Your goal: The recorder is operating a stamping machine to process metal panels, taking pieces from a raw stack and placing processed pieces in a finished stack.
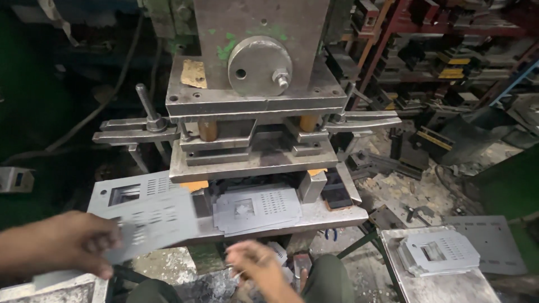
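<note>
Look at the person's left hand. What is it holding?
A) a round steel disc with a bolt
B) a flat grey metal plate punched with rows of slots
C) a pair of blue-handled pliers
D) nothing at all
B: the left hand has its grip on the edge of a flat grey perforated plate, raised in front of the press bed, where similar punched sheets lie.
</note>
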